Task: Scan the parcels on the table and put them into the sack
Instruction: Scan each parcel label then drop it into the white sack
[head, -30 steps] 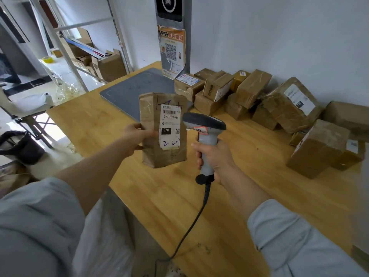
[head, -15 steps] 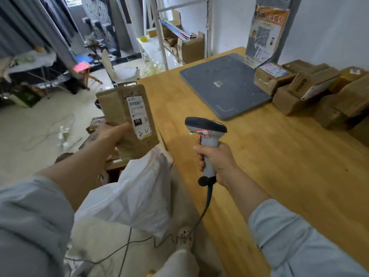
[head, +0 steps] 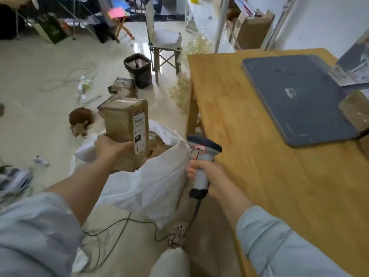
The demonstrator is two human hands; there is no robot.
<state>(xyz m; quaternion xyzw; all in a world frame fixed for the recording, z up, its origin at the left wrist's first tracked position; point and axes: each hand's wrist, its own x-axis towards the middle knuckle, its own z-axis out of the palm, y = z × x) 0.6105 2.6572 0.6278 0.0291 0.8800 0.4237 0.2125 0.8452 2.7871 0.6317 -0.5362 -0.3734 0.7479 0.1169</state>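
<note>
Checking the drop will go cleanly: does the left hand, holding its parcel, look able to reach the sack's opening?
Probably yes. The left hand holds the parcel just above the sack, whose mouth gapes open with nothing across it; the right hand and scanner sit beside its rim.

Pale glossy floor [head: 30,66]. Wooden counter [head: 259,176] at 3 o'clock. Folding chair [head: 164,40] and black bin [head: 138,70] at 12. White wall [head: 319,21] at 1.

Blurred label [head: 140,129] on parcel [head: 118,121]
</note>
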